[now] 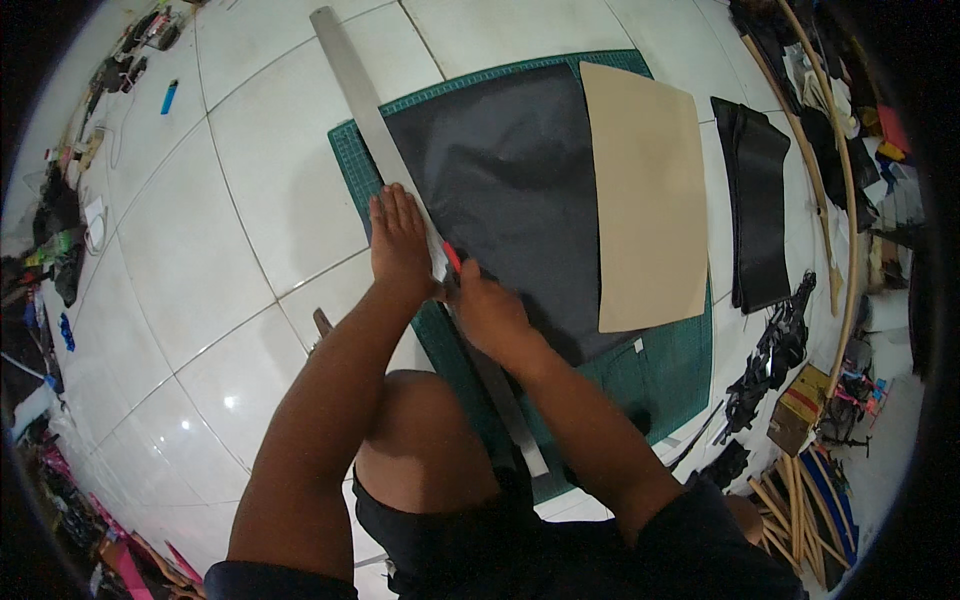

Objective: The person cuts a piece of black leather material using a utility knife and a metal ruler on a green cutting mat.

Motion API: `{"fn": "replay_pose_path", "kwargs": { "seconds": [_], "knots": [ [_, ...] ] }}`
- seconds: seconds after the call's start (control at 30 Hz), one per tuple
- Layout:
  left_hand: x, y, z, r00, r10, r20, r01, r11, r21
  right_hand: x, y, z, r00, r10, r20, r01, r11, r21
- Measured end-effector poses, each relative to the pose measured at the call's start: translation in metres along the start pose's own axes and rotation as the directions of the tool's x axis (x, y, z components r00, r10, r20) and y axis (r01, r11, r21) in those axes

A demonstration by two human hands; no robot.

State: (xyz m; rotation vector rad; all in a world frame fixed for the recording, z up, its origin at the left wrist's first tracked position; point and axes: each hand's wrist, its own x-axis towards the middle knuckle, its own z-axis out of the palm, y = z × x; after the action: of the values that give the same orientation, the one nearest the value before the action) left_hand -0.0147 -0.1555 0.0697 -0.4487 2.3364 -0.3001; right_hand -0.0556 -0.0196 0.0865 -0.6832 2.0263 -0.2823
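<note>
My left hand [400, 238] lies flat, fingers together, pressing down a long metal ruler [352, 80] that runs diagonally across a green cutting mat [352, 160]. My right hand [490, 310] is closed around a red-tipped cutter [453, 257], its tip against the ruler's right edge just below my left hand. A dark sheet of material [510, 180] lies on the mat under the ruler's edge. A tan sheet [650, 200] rests on the dark sheet's right side.
The mat sits on a white tiled floor [200, 250]. Folded black material [758, 210] lies right of the mat. Curved wooden strips [845, 200], boxes and black straps crowd the right side. Small items and a blue lighter [169, 96] line the far left.
</note>
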Motion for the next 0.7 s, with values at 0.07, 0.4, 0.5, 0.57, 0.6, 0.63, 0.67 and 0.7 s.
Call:
{"fn": "replay_pose_path", "kwargs": {
  "seconds": [0.07,0.4,0.5,0.57,0.6,0.63,0.67,0.7],
  "knots": [
    [-0.002,-0.001,-0.002,1.0,0.03,-0.01,-0.03,0.999,-0.017,-0.02,0.018,0.014,0.997,0.075,0.033,-0.077,0.996,0.037],
    [-0.002,0.001,0.004,0.998,0.006,-0.06,-0.011,0.997,-0.077,-0.151,0.084,0.063,0.943,0.278,0.182,-0.282,0.959,-0.003],
    [0.0,0.003,0.009,0.996,0.006,-0.085,-0.012,0.997,-0.073,-0.187,0.114,0.088,0.908,0.357,0.219,-0.356,0.933,-0.044],
    [0.0,0.004,0.008,0.997,-0.001,-0.08,-0.004,0.998,-0.056,-0.217,0.132,0.1,0.911,0.347,0.225,-0.352,0.936,-0.02],
    [0.0,0.004,0.008,0.997,0.0,-0.079,-0.004,0.999,-0.053,-0.23,0.143,0.106,0.923,0.321,0.211,-0.326,0.945,-0.014],
    [0.0,0.004,0.009,0.997,0.0,-0.077,-0.004,0.999,-0.051,-0.237,0.153,0.114,0.935,0.295,0.196,-0.299,0.954,-0.01],
    [0.001,0.004,0.008,0.997,0.002,-0.082,-0.006,0.999,-0.046,-0.236,0.156,0.116,0.922,0.324,0.212,-0.324,0.945,-0.036],
    [0.0,0.004,0.008,0.997,0.001,-0.082,-0.005,0.999,-0.043,-0.234,0.158,0.118,0.908,0.352,0.227,-0.347,0.936,-0.062]
  ]
}}
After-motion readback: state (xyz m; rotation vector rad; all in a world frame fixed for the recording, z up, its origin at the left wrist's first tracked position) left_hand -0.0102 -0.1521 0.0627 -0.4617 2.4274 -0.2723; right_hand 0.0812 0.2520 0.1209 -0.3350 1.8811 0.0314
